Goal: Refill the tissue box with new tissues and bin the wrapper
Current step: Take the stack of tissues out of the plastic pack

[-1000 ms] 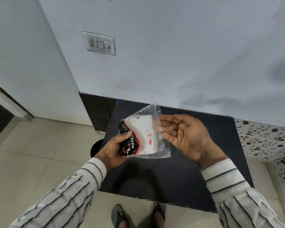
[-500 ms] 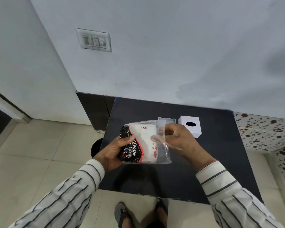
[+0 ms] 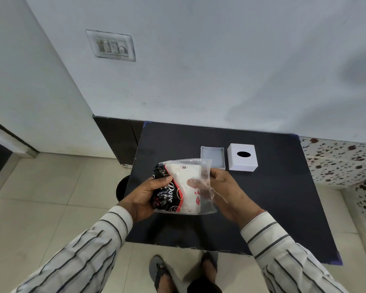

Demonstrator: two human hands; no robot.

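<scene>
I hold a tissue pack above the black table. Its wrapper is clear plastic with a black and red printed end, and a white tissue stack shows inside. My left hand grips the printed end. My right hand is at the pack's open clear end, with fingers inside the plastic against the tissues. The white tissue box lid, with an oval slot on top, stands at the back of the table. Its shallow white base tray lies open just left of the lid.
A round black bin sits on the tiled floor at the table's left edge, partly hidden. A wall with a switch plate rises behind the table. My sandalled feet stand at the table's near edge.
The pack has come lower, uncovering the lid and tray behind it. My right hand turned over from open palm up and pushed its fingers into the clear end of the wrapper.
</scene>
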